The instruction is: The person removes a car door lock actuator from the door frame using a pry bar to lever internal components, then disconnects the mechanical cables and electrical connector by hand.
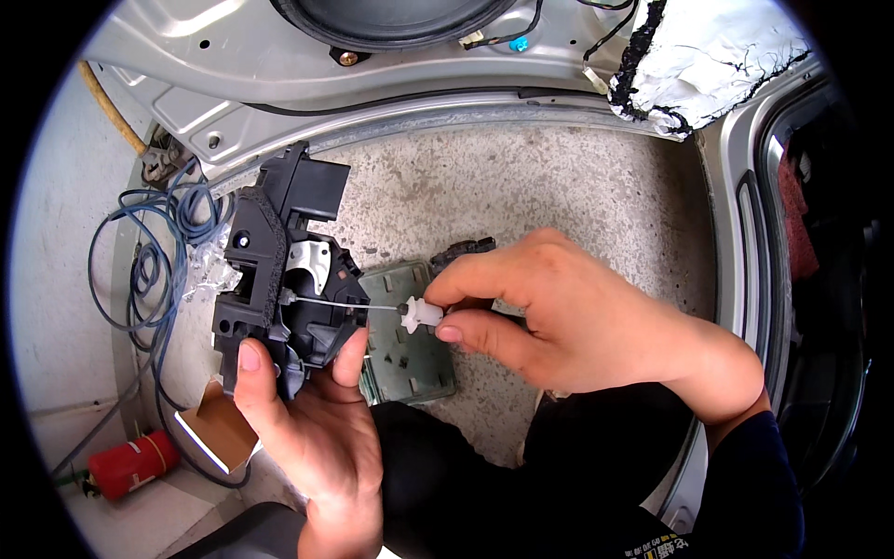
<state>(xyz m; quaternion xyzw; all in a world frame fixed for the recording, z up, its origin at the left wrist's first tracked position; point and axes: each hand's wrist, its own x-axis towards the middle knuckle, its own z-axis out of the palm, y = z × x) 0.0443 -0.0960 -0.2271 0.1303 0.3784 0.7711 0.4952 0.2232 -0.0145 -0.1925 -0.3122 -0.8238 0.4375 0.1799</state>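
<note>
My left hand (pixel 321 433) is closed around the lower end of a black plastic car door latch (pixel 251 252), thumb in front and fingers at its right side. A pale metal lever (pixel 309 263) shows in the latch's open middle. From there a thin cable (pixel 349 305) runs right to a white plastic cable end fitting (pixel 421 315). My right hand (pixel 549 312) pinches this fitting between thumb and forefinger. The black sheath behind the fitting is mostly hidden by that hand.
Ahead stands a grey car door panel with a round speaker (pixel 400 19) and silver sheeting (pixel 717 56). Below lies a green case (pixel 414 335). At left are a coiled blue hose (pixel 154 270), an open cardboard box (pixel 219 429) and a red cylinder (pixel 135 463). The car's door sill (pixel 736 214) runs along the right.
</note>
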